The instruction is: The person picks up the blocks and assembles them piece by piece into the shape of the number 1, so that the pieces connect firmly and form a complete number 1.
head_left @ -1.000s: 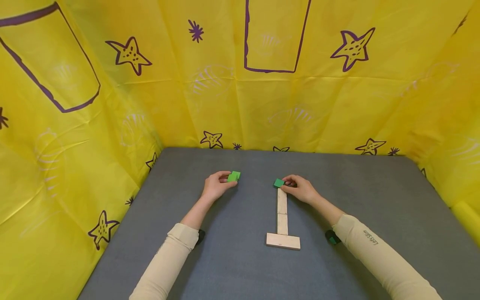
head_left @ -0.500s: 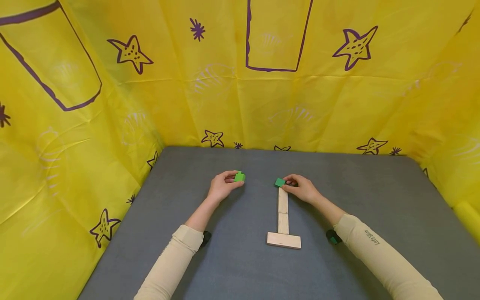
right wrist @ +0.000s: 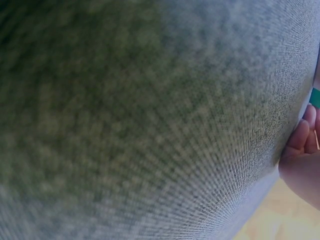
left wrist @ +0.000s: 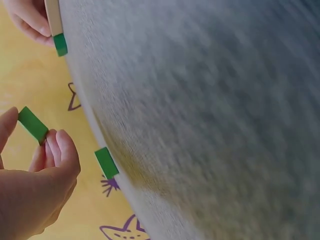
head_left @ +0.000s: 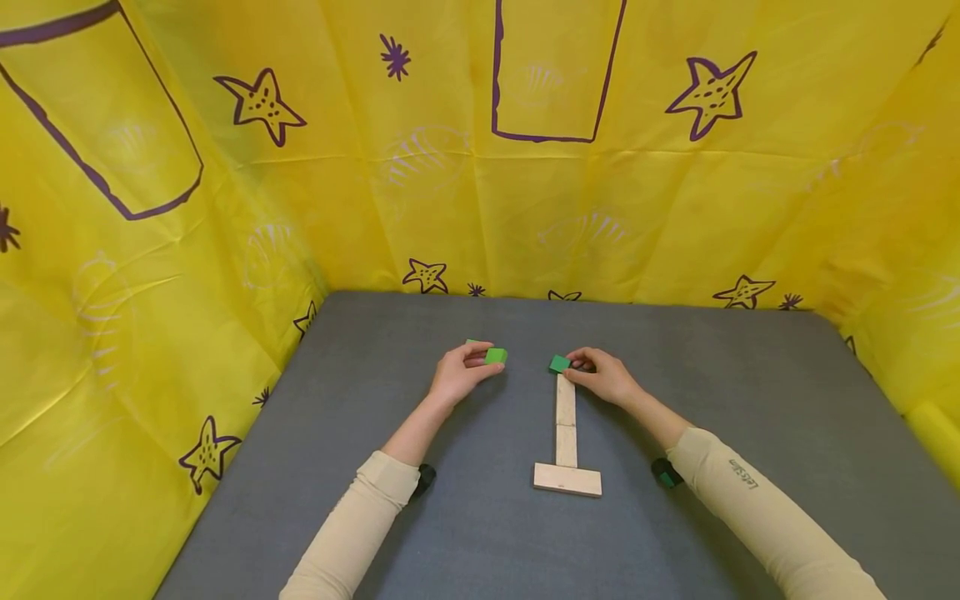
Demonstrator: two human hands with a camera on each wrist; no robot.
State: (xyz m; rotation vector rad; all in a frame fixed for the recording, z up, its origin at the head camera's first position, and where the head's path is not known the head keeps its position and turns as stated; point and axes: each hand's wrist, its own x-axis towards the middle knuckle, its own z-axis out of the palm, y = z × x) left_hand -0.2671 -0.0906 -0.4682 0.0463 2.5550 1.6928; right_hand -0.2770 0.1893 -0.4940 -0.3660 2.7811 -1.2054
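Note:
My left hand (head_left: pixel 463 373) pinches a light green block (head_left: pixel 496 356) between thumb and fingertips, held above the table in the left wrist view. A second green block (left wrist: pixel 106 162) sits on the table; in the head view the left fingers mostly hide it. My right hand (head_left: pixel 606 379) pinches a darker green block (head_left: pixel 558 364) at the far end of a wooden column. Two pale wooden blocks (head_left: pixel 566 421) laid end to end form that column, and a wider wooden block (head_left: pixel 567 480) lies crosswise at its near end. The right wrist view catches only part of the right hand (right wrist: pixel 306 155).
The dark grey table (head_left: pixel 480 533) extends around both arms. Yellow cloth (head_left: pixel 480 200) printed with purple starfish hangs behind it and at both sides. A black wrist camera (head_left: pixel 665 472) sits under the right cuff, another (head_left: pixel 424 482) under the left.
My left hand has moved right with the light green block, toward the darker green one, leaving the second light green block behind. The right hand and the wooden blocks stay in place.

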